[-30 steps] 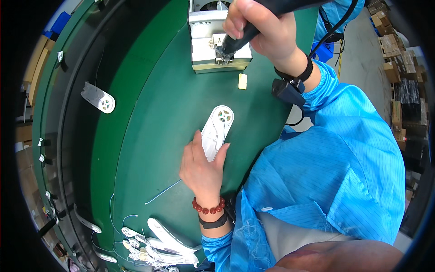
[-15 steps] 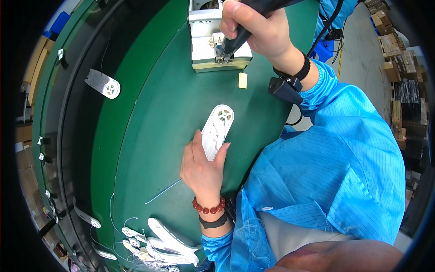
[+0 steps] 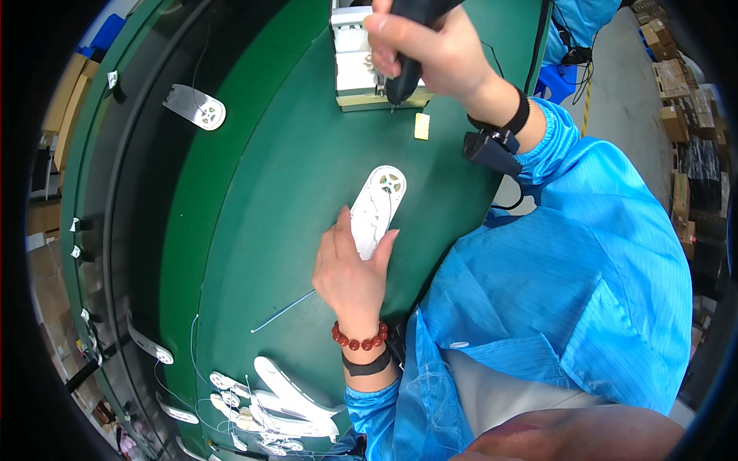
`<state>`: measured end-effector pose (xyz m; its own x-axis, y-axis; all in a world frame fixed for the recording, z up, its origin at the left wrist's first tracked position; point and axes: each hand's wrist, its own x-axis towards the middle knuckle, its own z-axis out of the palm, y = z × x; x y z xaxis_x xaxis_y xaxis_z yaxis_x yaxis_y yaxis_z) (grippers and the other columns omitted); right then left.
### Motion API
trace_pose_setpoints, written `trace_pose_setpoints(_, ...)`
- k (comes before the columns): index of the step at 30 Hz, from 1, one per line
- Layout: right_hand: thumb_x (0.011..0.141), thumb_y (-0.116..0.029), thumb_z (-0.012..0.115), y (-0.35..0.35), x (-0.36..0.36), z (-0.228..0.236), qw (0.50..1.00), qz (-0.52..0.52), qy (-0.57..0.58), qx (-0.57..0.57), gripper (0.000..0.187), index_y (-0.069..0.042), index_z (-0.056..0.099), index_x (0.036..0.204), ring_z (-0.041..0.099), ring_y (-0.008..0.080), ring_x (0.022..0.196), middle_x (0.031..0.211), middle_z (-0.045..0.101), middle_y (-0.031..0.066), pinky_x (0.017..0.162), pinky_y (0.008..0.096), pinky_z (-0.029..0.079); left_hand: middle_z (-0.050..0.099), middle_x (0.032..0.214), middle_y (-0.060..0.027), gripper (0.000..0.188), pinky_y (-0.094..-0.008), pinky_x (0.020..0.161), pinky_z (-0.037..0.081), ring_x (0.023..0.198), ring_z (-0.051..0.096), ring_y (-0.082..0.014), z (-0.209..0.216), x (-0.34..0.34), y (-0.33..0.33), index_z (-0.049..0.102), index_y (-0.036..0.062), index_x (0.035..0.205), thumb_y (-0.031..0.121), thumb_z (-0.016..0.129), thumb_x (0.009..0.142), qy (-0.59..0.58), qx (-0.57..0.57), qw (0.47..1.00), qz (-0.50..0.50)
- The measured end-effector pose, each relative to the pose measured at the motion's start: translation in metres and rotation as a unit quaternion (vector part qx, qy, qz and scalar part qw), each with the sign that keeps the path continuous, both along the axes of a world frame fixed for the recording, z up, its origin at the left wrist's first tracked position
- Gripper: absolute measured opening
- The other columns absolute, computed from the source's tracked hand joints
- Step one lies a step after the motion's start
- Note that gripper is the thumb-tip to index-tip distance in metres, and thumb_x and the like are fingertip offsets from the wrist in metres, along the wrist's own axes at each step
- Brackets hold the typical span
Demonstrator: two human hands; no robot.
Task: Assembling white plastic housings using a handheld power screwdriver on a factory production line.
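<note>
My left hand grips the lower end of a long white plastic housing lying on the green table, fingers on one side and thumb on the other. A round spoked part and a thin wire show at the housing's rounded far end. In my right hand is a black electric screwdriver, its thin bit pointing down just off the front edge of a white screw feeder box. A small yellow pad lies on the table beside the bit.
A curved green and black conveyor line runs along the left, carrying a white housing and others. Several white housings and thin cables are heaped at the lower left. A blue cable lies near my left wrist.
My right hand has drawn the screwdriver from the top of the feeder to beyond its front edge. The left hand keeps its hold on the housing. The whole view has shifted slightly.
</note>
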<state>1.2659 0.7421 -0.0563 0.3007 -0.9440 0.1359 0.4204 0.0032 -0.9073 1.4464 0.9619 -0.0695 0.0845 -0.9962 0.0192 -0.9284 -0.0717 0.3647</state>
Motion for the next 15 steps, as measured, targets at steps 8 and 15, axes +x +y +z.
trace_pose_setpoints(8,0.096,-0.010,0.067,0.029,0.009,-0.018,0.992,0.083,-0.085,-0.050,0.012,-0.003,0.059,0.091,0.058,0.0110,0.056,0.066,0.061,0.0026,0.051,0.0263,0.045,0.066,0.092,-0.0110,0.067,-0.0403,0.066,0.054,0.079,0.067,-0.0312,-0.004,0.006,-0.008,0.065,0.0057,0.123,0.039,0.089,0.071,-0.025,0.019,0.999,0.008)
trace_pose_setpoints(15,0.096,-0.008,0.062,0.058,0.033,-0.025,0.972,0.213,-0.092,-0.015,0.019,-0.001,0.046,0.100,0.055,0.0127,0.056,0.068,0.058,0.0080,0.054,0.0295,0.047,0.067,0.096,-0.0094,0.064,-0.0371,0.068,0.055,0.082,0.068,-0.0294,-0.016,0.011,-0.016,0.066,0.0039,0.121,0.043,0.086,0.074,-0.020,-0.008,1.000,-0.007)
